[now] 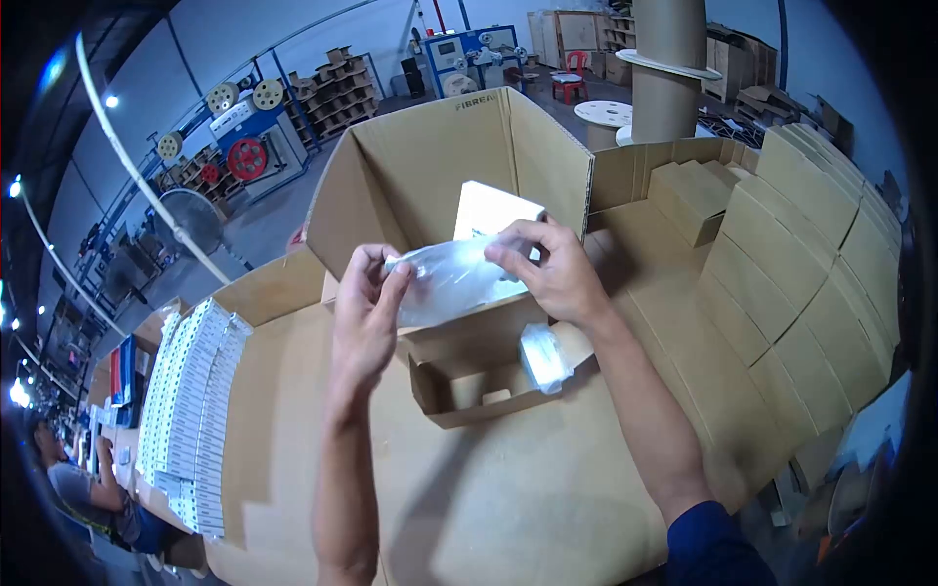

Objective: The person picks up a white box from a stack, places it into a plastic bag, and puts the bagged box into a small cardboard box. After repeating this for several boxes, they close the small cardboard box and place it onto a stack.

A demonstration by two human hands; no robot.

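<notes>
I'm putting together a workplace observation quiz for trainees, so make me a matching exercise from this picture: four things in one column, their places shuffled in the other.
Things:
1. Clear plastic bag
2. Small open brown cardboard box
3. Red plastic chair
4. Stacked white items with dark markings

Places:
A. At the picture's left, beyond the person's left arm
B. In the background, near the top of the picture
C. Held between the left hand and the right hand
D. Just below the hands in the picture

Right pairs: 1-C; 2-D; 3-B; 4-A
</notes>
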